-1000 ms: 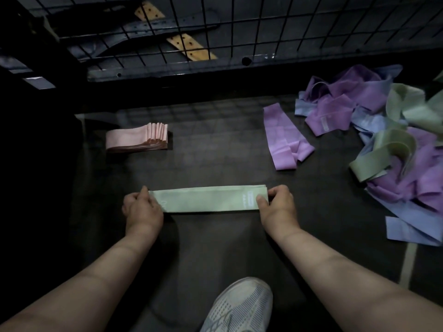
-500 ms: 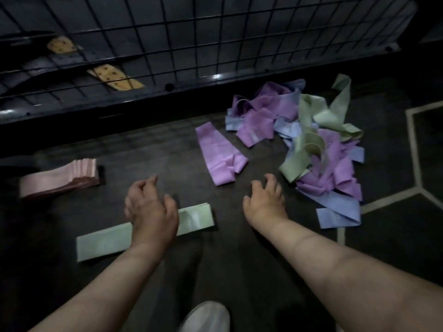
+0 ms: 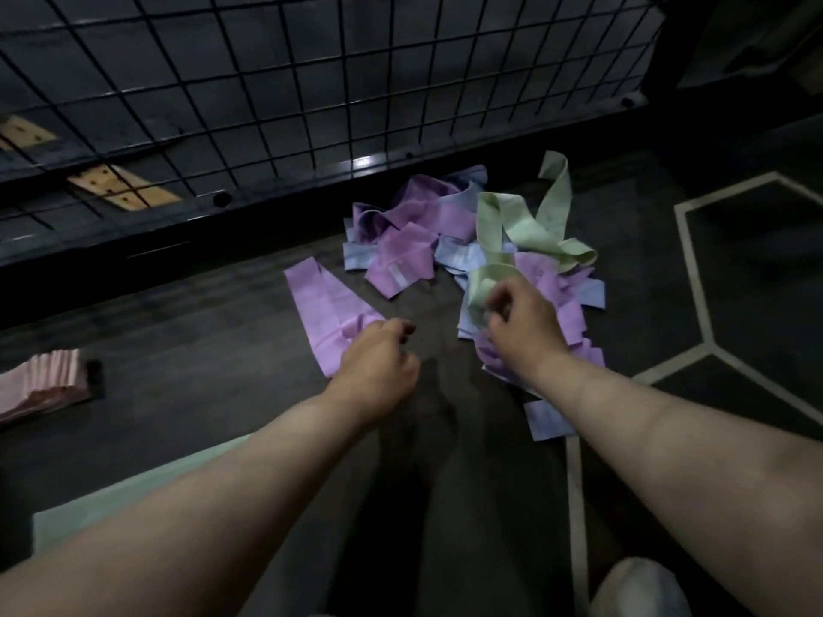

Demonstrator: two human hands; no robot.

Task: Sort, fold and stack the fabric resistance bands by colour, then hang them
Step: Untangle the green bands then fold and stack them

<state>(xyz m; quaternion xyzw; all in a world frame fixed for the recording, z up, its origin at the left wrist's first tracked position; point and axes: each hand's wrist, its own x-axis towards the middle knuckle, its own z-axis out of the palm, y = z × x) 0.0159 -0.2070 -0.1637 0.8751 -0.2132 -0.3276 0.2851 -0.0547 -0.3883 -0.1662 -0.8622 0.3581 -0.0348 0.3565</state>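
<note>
Fabric looked soft, limp, light: right hand (image 3: 519,322) pinched pale-green looped fabric band (image 3: 483,285) by its fold; left hand (image 3: 378,362) loosely curled, empty.

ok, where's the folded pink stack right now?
Head view, far left edge: the folded pink stack sits on the dark floor, well left of the left hand.

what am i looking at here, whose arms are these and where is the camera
No machine: a person's bare arms, filmed by a camera on their head looking down at a dark floor. Folded pink bands sit stacked far left; a flat green band shows beneath the left forearm; a purple band lies by the left hand. The right hand reaches into a tangled pile of purple, blue and green bands, fingers curled on a loose green band. Whether the left hand holds anything is unclear.
</note>
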